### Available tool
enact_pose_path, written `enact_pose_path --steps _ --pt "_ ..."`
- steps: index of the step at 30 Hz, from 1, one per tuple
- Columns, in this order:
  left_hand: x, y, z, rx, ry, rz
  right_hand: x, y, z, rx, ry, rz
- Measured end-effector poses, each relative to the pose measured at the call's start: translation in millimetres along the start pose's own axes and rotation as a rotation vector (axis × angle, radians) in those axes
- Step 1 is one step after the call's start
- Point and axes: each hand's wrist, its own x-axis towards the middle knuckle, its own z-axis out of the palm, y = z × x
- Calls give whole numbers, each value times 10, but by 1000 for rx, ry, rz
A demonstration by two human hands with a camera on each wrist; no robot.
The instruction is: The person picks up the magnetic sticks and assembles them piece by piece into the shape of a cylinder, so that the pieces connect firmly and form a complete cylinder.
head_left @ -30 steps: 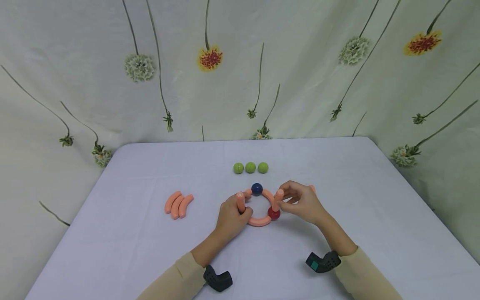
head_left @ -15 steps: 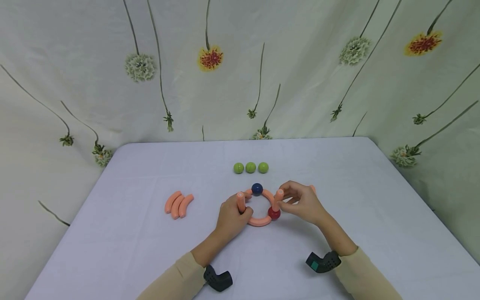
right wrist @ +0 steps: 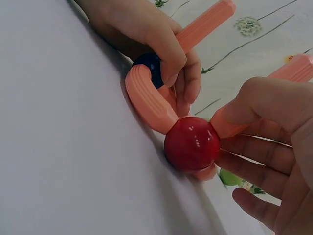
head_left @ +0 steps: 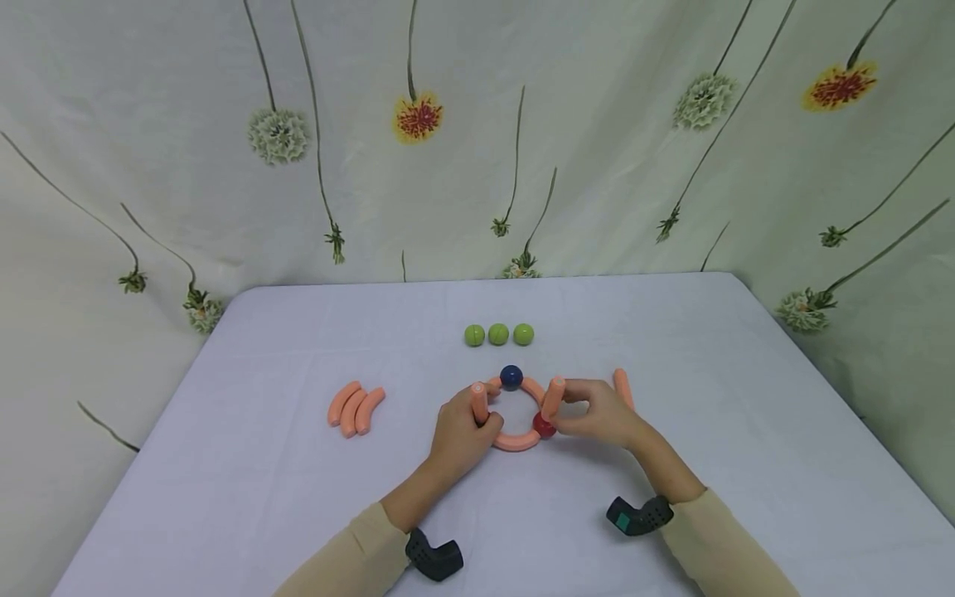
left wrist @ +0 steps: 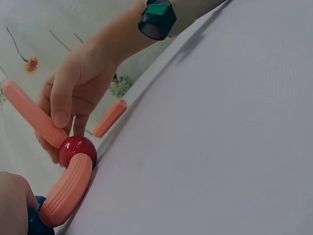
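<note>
Pinching the lower part of a pink rod between thumb and fingers, the right hand holds it slanting up from the red ball; both wrist views show the rod's lower end touching that ball. The left hand curls round the near-left joint of the ring, where a second pink rod rises almost upright. The head view hides what lies under those fingers, but the right wrist view reveals a blue ball in their grip, joined to the red one by a ribbed, curved front rod.

Only from the head does the ring read as a loop on the tabletop, with a navy ball at its far side. Beyond sit three green balls in a row; the right wrist view catches just one. Three curved rods, lying together on the left, appear in the head view alone. Another loose rod is partly covered by the right hand there, while the left wrist view shows it apart from the fingers.
</note>
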Motion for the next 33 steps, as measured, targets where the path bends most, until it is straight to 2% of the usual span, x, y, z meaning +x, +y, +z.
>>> enact_pose_path --steps 3,9,14,18,20,22,26,28,33 --pt "-2 6 -4 -3 0 -4 -2 53 9 -16 -19 14" --pt "-8 35 -16 -69 -5 -15 -13 128 29 -8 -23 -17" --pt "-13 33 -15 -65 28 38 -12 153 42 -1 -16 -5" --pt "-10 33 -29 -126 60 84 -6 142 35 -4 -9 5" --pt "-13 31 -29 -155 49 103 -5 149 28 9 -9 11" --pt "-14 29 -24 -144 27 117 -9 166 22 6 -4 18" --pt "-19 18 0 -69 -16 81 -10 189 13 12 -12 28" --pt "-22 22 8 -37 -18 51 -9 190 11 14 -13 29" --pt "-24 12 31 -7 45 -3 -17 149 25 20 -3 37"
